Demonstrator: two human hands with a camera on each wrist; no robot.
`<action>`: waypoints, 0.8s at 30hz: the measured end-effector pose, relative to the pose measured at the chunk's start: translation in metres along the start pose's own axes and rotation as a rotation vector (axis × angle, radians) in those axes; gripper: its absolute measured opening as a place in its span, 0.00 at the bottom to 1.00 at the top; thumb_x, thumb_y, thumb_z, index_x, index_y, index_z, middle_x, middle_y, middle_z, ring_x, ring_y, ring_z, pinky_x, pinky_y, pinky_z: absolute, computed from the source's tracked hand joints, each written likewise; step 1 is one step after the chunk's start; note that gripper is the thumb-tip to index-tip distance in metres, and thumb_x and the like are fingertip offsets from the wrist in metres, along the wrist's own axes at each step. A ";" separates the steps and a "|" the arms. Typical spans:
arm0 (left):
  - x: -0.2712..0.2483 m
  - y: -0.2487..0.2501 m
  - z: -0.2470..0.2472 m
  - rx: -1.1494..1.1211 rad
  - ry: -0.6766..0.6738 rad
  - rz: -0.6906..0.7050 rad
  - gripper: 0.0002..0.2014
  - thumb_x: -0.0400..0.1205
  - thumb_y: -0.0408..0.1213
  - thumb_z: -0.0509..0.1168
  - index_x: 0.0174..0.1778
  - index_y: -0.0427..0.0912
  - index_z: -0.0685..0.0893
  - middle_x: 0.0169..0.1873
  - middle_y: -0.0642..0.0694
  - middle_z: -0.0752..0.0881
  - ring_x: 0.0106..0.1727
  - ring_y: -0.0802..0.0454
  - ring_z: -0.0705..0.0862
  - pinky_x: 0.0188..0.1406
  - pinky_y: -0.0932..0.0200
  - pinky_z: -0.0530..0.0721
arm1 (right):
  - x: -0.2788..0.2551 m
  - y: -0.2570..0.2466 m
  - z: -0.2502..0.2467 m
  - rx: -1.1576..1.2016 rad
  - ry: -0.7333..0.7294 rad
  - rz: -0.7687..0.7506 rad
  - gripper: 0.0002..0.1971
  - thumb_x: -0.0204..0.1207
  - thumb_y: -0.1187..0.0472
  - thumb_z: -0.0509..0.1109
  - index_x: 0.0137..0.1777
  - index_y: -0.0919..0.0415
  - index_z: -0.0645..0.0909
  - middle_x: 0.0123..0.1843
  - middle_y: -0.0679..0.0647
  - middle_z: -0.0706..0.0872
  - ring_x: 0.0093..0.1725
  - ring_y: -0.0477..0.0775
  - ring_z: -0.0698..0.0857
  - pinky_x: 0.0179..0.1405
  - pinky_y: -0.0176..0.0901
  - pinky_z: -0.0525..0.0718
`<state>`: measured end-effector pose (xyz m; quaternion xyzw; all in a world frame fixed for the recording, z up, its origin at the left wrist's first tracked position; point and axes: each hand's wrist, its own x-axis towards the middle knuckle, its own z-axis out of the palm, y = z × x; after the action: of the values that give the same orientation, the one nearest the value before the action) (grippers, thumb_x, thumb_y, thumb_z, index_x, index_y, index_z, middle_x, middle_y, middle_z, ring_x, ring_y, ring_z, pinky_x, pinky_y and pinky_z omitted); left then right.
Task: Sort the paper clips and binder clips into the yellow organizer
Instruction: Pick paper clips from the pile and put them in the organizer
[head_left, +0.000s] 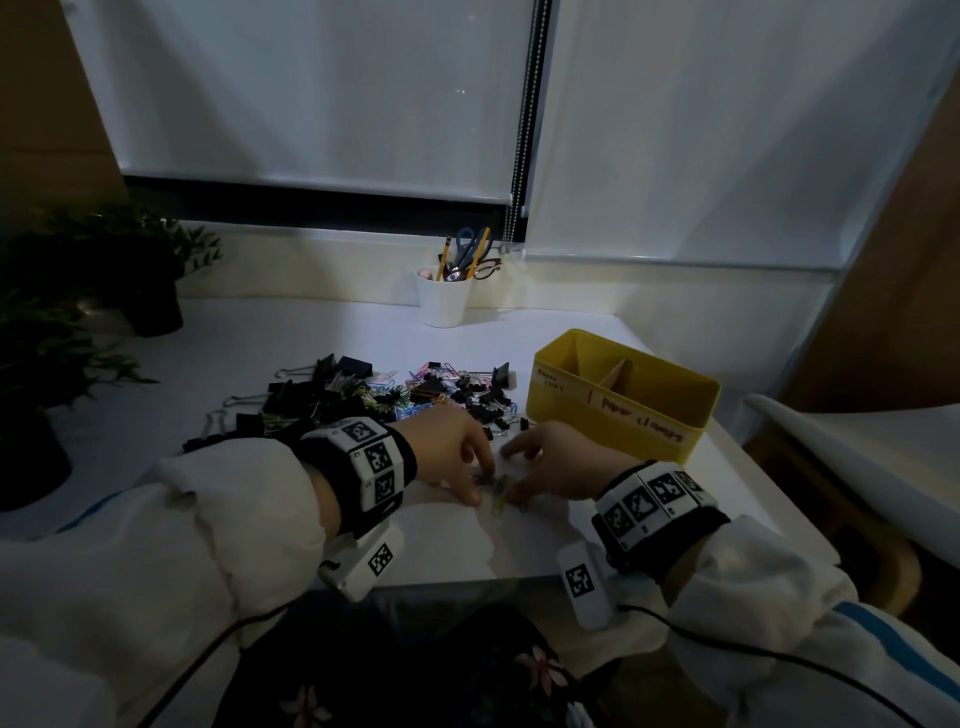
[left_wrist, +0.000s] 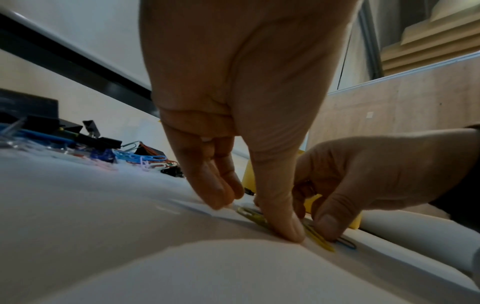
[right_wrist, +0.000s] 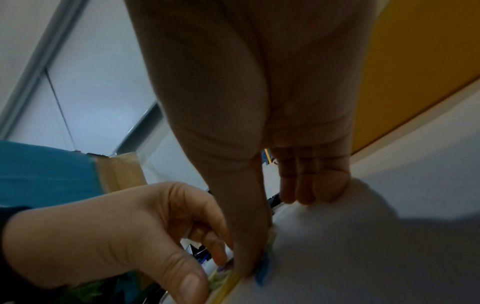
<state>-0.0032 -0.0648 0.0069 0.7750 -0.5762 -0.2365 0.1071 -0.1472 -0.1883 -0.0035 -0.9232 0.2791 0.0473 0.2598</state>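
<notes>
Low over the white table (head_left: 426, 540), near its front edge, my two hands meet. In the left wrist view the thumb of my left hand (left_wrist: 253, 220) presses a yellow paper clip (left_wrist: 320, 239) flat, while its straight fingers (left_wrist: 215, 195) touch the table beside it. My right hand (left_wrist: 314, 224) pinches that clip and a dark blue clip (left_wrist: 348, 243) between thumb and curled index finger. The head view shows the left hand (head_left: 475, 486) and right hand (head_left: 511, 493) together. The yellow organizer (head_left: 613, 410) stands just right of the hands. A mixed pile of clips (head_left: 384, 397) lies behind them.
A white cup (head_left: 442, 301) with scissors and pencils stands at the back by the window sill. Dark potted plants (head_left: 62, 322) fill the left side. The table's front edge (head_left: 467, 579) runs just below my wrists. A white curved object (head_left: 852, 441) lies right of the table.
</notes>
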 end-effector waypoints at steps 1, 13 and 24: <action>-0.001 -0.001 0.001 -0.017 0.006 0.001 0.19 0.67 0.43 0.83 0.54 0.56 0.90 0.50 0.55 0.83 0.48 0.56 0.84 0.43 0.60 0.85 | -0.002 -0.001 0.000 -0.008 -0.036 -0.021 0.31 0.66 0.52 0.83 0.71 0.47 0.81 0.66 0.53 0.81 0.58 0.51 0.80 0.53 0.42 0.79; -0.006 -0.001 0.009 -0.135 0.035 -0.053 0.27 0.62 0.42 0.86 0.57 0.48 0.88 0.50 0.52 0.86 0.49 0.55 0.87 0.43 0.60 0.91 | -0.021 0.001 0.004 0.057 -0.006 -0.047 0.28 0.56 0.52 0.88 0.58 0.43 0.88 0.47 0.42 0.86 0.48 0.46 0.86 0.52 0.51 0.90; -0.001 0.008 0.018 -0.028 0.045 -0.047 0.12 0.69 0.44 0.82 0.44 0.44 0.92 0.38 0.51 0.88 0.35 0.55 0.84 0.27 0.64 0.80 | -0.020 -0.008 0.014 0.043 0.117 -0.088 0.08 0.70 0.58 0.81 0.46 0.60 0.90 0.47 0.51 0.90 0.45 0.46 0.86 0.37 0.29 0.81</action>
<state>-0.0192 -0.0641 -0.0050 0.7918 -0.5519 -0.2297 0.1254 -0.1593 -0.1656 -0.0072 -0.9301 0.2538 -0.0241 0.2646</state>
